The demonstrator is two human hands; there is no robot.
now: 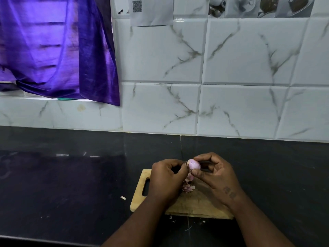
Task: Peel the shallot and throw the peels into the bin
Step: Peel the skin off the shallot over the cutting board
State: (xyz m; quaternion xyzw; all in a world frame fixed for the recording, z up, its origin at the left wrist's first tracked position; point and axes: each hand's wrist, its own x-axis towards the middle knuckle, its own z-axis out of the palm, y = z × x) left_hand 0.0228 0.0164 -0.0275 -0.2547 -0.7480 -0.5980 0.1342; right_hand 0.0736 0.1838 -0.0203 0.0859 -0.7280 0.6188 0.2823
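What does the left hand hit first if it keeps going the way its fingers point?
The left hand points right, its fingertips already at the shallot, which the right hand pinches. So the shallot comes first, then the right hand's fingers right behind it. Depth is hard to judge from this one view.

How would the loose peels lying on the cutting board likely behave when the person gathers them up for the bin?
The peels look thin and curled, so probably very light and floppy, apt to scatter. Stray bits already lie off the cutting board on the counter, suggesting they drift easily. They likely crumple or tear when pinched.
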